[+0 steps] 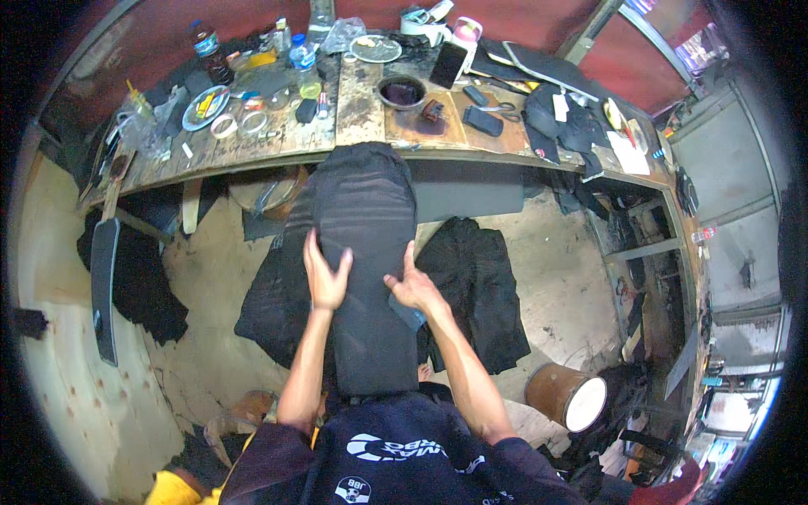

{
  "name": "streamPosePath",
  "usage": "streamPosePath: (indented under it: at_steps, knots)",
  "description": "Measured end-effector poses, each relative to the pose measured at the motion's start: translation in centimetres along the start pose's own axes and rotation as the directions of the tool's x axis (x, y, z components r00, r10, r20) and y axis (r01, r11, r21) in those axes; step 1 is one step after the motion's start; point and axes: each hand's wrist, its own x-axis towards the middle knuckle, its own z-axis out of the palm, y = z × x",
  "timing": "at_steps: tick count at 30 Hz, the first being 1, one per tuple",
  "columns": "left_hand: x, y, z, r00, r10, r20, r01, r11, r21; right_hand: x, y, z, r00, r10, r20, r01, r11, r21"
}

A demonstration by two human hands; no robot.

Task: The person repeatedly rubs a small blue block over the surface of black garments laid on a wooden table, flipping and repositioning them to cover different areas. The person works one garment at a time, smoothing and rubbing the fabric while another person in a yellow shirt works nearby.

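A black garment (367, 220) is stretched over a long narrow form that reaches from the table edge to my lap. Its cloth is faintly creased across the upper part, and loose black fabric (268, 305) hangs down at both sides. My left hand (326, 273) lies along the left edge with fingers and thumb apart, holding nothing. At the right edge, my right hand (416, 289) has its index finger stretched forward and the other fingers curled in. Under that palm shows a small blue block-like piece (407, 314), mostly hidden by the hand; its kind is unclear.
The wooden table (286, 145) ahead carries a dark bowl (401, 91), bottles (303, 55), tape rings (224, 126), dark blocks (482, 121) and a plate (375, 48). A brown drum-shaped container (566, 396) lies tilted at the lower right. More black cloth (473, 290) lies beyond my right arm.
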Motion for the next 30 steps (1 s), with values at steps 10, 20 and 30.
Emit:
streamPosePath:
  at_steps: [10, 20, 30]
  knots:
    - [-29.4, -7.6, -7.2, 0.178, -0.526, 0.832, 0.56, 0.749, 0.354, -3.0, 7.2, 0.7, 0.954, -0.072, 0.29, 0.042, 0.993, 0.11]
    - [-13.4, -10.4, -4.9, 0.828, -0.535, -0.166, 0.559, 0.808, 0.184, -3.0, 8.1, 1.9, 0.991, -0.09, 0.096, 0.086, 0.995, 0.042]
    - [11.2, 8.6, 5.5, 0.688, 0.422, 0.59, -0.712, 0.552, 0.434, -5.9, 4.4, -0.3, 0.989, 0.054, 0.14, -0.052, 0.999, -0.016]
